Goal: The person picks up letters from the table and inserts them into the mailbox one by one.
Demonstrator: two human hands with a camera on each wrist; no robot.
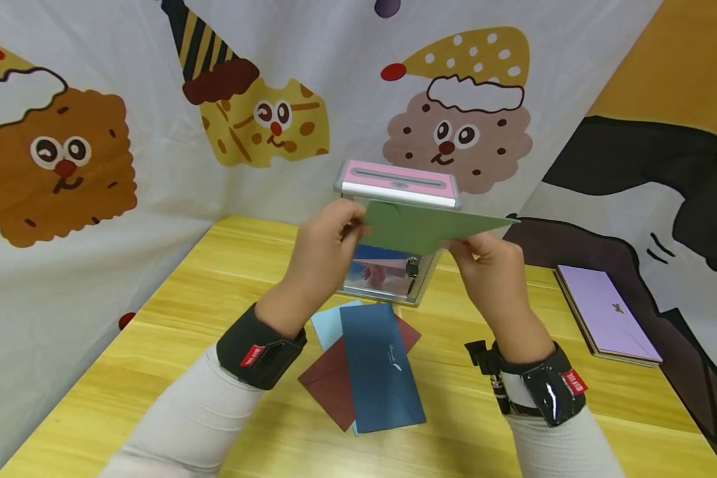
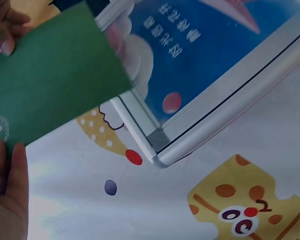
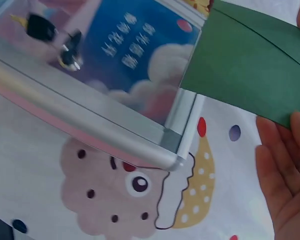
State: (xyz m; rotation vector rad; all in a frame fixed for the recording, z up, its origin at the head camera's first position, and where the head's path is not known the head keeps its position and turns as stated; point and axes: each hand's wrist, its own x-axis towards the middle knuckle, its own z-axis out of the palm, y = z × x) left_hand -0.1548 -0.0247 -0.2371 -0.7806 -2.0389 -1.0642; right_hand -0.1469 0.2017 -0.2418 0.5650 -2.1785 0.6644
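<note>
A green envelope is held up between both hands, in front of a box with a pink, slotted top and silver edges. My left hand pinches its left end, while my right hand pinches its lower edge toward the right. In the left wrist view a pale print shows on the green envelope; its flap line is visible in the right wrist view on the green envelope. The envelope hides part of the box front, below which a lock shows.
On the wooden table, a dark blue envelope overlaps a dark red envelope and a light blue envelope. Toward the right lies a stack with a lilac envelope on top. A printed cloth hangs behind.
</note>
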